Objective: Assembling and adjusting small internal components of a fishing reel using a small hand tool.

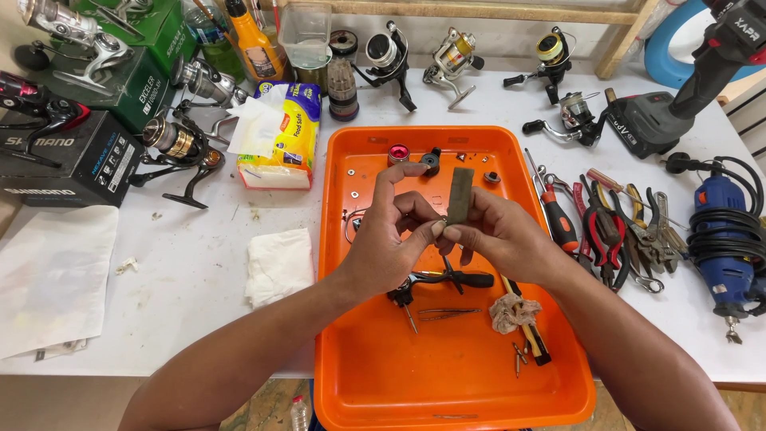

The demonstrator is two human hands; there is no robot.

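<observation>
My right hand (499, 235) grips a flat, dull grey-green rectangular stone block (459, 195), upright. My left hand (391, 231) pinches a tiny part against its lower edge, above the orange plastic tray (375, 375); red-handled pliers (602, 231) at 3 o'clock.

Tray (375, 383) mid-table, pliers (606, 235) right of it, reels (455, 56) behind.

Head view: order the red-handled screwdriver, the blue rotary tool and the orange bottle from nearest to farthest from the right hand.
From the right hand:
1. Red-handled screwdriver, just to its right, at the tray's edge.
2. Blue rotary tool, far right of the table.
3. Orange bottle, back left, beyond the tray.
</observation>
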